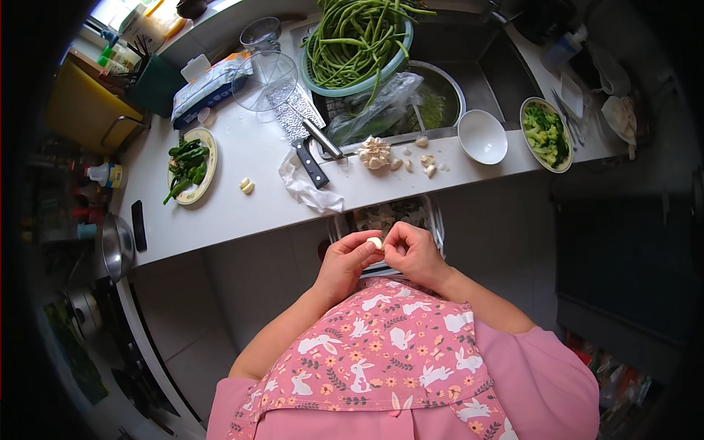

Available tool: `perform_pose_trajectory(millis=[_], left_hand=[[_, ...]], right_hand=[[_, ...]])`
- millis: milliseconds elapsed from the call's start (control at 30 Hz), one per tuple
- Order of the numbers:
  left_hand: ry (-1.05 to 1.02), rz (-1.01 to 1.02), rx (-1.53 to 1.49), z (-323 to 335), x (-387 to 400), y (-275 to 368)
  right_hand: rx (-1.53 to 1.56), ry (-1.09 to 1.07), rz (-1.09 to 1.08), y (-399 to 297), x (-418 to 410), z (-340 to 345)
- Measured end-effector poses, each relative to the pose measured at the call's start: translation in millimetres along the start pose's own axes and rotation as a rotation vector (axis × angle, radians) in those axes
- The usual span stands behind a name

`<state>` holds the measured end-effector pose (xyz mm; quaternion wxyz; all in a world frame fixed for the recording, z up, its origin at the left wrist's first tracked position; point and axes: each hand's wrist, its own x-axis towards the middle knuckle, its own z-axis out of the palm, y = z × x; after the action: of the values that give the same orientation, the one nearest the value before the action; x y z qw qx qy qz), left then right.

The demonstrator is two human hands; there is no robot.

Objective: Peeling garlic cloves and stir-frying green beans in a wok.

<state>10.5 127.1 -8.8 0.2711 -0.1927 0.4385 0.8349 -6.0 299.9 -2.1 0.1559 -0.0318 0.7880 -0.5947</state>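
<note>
A pale peeled-looking garlic clove (375, 242) is pinched between the thumb and forefinger of my left hand (347, 258). My right hand (415, 253) has its fingers curled in against the clove's right end; what lies between those fingertips is hidden. Both hands are held over a bin (437, 220) of scraps below the counter edge. On the counter beyond them sit a garlic bulb (374, 153) and several loose unpeeled cloves (427, 160). Two bare cloves (246, 186) lie farther left.
A cleaver (311, 165) lies beside a skimmer (322, 138) and a crumpled tissue (308, 184). Green peppers fill a plate (208, 179) at left. Long beans (357, 41) heap a basket by the sink (509, 60). An upright white bowl (482, 137) and a broccoli dish (545, 135) stand right.
</note>
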Motion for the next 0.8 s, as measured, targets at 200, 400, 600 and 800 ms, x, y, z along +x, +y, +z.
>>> perform_pose_trajectory(millis=[200, 400, 600, 800], left_hand=[[-0.045, 0.109, 0.068, -7, 2, -4], [-0.094, 0.065, 0.207, -11, 2, -4], [-0.048, -0.116, -0.225, -16, 0, -3], [-0.114, -0.132, -0.237, -19, 2, -3]], right_hand=[[0.017, -0.034, -0.054, 1, 2, 1], [0.27, -0.171, 0.143, 0, 5, -1], [0.61, -0.261, 0.187, 3, 9, -19], [-0.016, -0.078, 0.159, 6, 10, -24]])
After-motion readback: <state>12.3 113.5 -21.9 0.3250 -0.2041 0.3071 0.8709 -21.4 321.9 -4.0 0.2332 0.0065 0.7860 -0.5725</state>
